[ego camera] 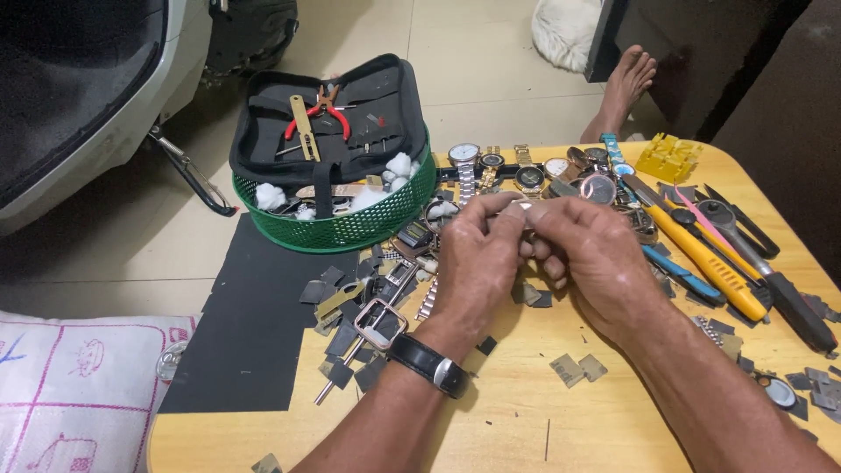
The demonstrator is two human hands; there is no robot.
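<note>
Over cluttered yellow table (526,412), left hand (477,254) and right hand (587,250) together pinch a small metal piece (524,207)

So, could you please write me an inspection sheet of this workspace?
Surface: wooden table, crowded at the far side.
Job's things: small metal part pinched between both hands.
Clutter: watches, strap pieces, yellow-handled tool, green basket holding tool case.
Grips: left hand and right hand, fingertips together on the part.
Cables: nothing seen.
Surroundings: tiled floor, black mat, someone's bare foot.
</note>
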